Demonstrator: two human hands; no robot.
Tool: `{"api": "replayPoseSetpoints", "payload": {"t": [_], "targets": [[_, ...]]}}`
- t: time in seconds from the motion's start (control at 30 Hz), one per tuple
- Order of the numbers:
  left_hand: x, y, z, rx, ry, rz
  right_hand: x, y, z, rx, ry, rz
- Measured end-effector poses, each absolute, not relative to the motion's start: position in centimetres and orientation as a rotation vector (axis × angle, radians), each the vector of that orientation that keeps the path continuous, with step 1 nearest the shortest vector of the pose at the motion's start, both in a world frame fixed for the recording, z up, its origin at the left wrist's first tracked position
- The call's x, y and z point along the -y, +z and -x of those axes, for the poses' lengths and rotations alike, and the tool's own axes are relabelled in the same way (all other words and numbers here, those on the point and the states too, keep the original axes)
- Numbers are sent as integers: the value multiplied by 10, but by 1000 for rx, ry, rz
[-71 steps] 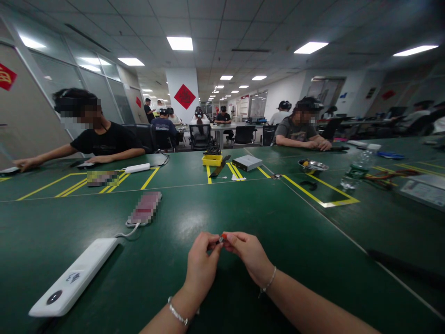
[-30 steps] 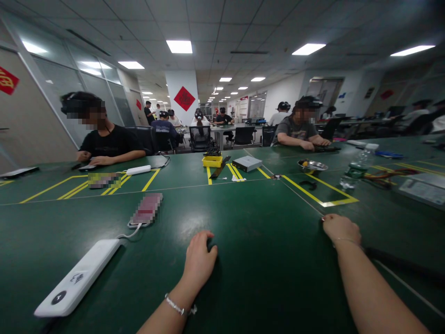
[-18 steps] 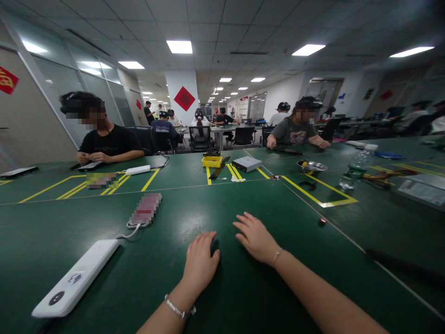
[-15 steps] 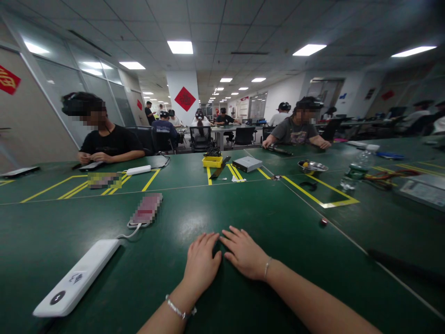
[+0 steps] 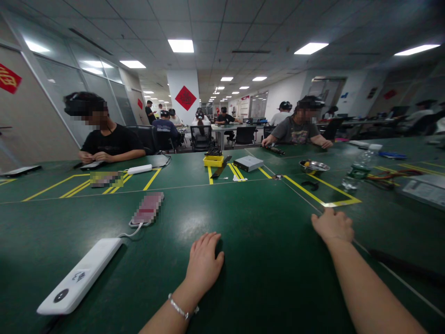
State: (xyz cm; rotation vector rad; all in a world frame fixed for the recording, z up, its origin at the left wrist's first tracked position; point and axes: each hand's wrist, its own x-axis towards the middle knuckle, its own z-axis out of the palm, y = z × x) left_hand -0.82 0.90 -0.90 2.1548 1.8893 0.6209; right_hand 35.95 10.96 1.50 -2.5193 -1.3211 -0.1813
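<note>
My left hand (image 5: 205, 262) lies palm down on the green table (image 5: 264, 222), fingers stretched out and the thumb apart, holding nothing. My right hand (image 5: 334, 226) reaches out to the right, over the spot by the table seam where a small red piece lay. That piece is now hidden behind the hand. The right thumb stands apart from the fingers, which bend downward; their tips are partly out of sight. Just beyond the right hand is the corner of a yellow tape outline (image 5: 342, 202).
At left, a white power bank (image 5: 79, 277) is cabled to a phone (image 5: 148, 208). Farther off are a yellow tray (image 5: 213, 161), a grey metal box (image 5: 248, 163), a steel bowl (image 5: 319, 167) and a plastic bottle (image 5: 361, 169). A dark long object (image 5: 403, 266) lies at right. Two people sit opposite.
My right hand has moved from beside the left hand out to the right, covering the small red piece. The left hand has stayed nearly in place.
</note>
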Motion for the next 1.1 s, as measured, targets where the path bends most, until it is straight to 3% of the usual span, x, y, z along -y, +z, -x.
{"api": "replayPoseSetpoints", "payload": {"t": [0.13, 1.1], "targets": [[-9, -10, 9, -1888, 640, -2139, -110, 6, -384, 1233, -34, 2584], [-9, -9, 8, -1871, 640, -2133, -105, 19, -371, 1345, 30, 2538]]}}
